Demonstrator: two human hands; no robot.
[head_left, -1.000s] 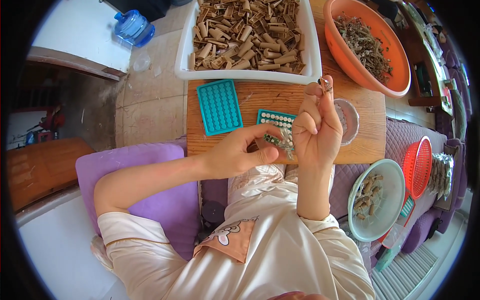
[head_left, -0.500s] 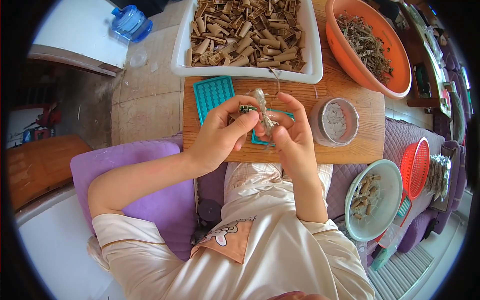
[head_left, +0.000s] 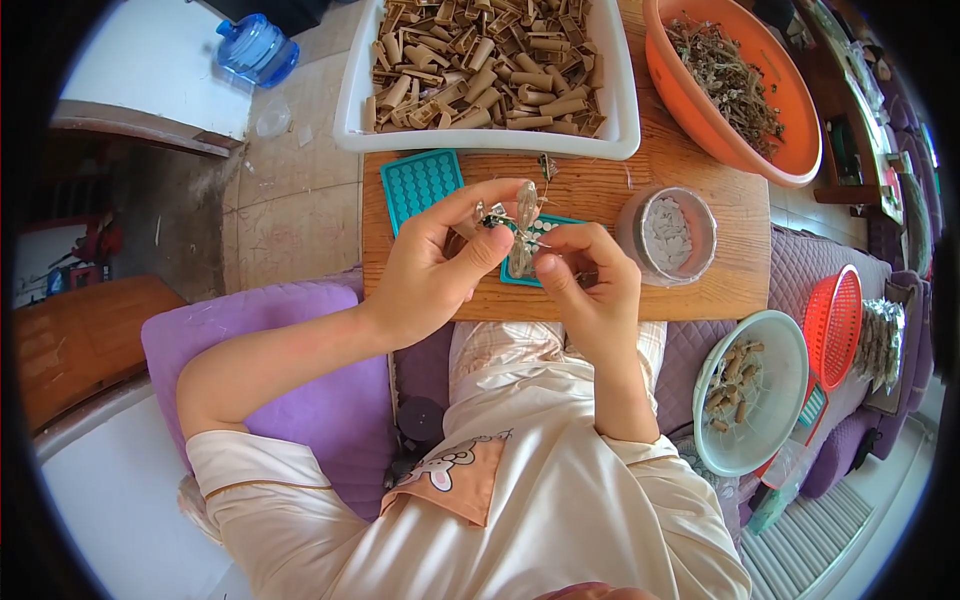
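My left hand [head_left: 437, 258] is closed, thumb against fingers, on a small green circuit board [head_left: 491, 216] with metal contacts. Beside the board, a coiled bundle of thin clear wire [head_left: 527, 208], which looks like fairy-light wire, stands up from the same fingers. My right hand [head_left: 592, 282] pinches the wire at the bundle's right side with thumb and forefinger. One loose strand rises to a small dark piece [head_left: 547, 166] near the bin. Below my hands lies a teal tray [head_left: 562, 220] with small round pale pieces, partly covered by the fingers.
A white bin [head_left: 490, 143] of brown plastic casings stands at the table's far side. To its right is an orange basin [head_left: 665, 85] of tangled wire bundles. A teal mould-like tray [head_left: 420, 185], a tub of white pieces [head_left: 640, 245] and a pale green basin [head_left: 775, 425] are nearby.
My right hand has turned and closed from spread fingers into a pinch on the wire. The bundle now stands more upright beside the board. The view has shifted slightly.
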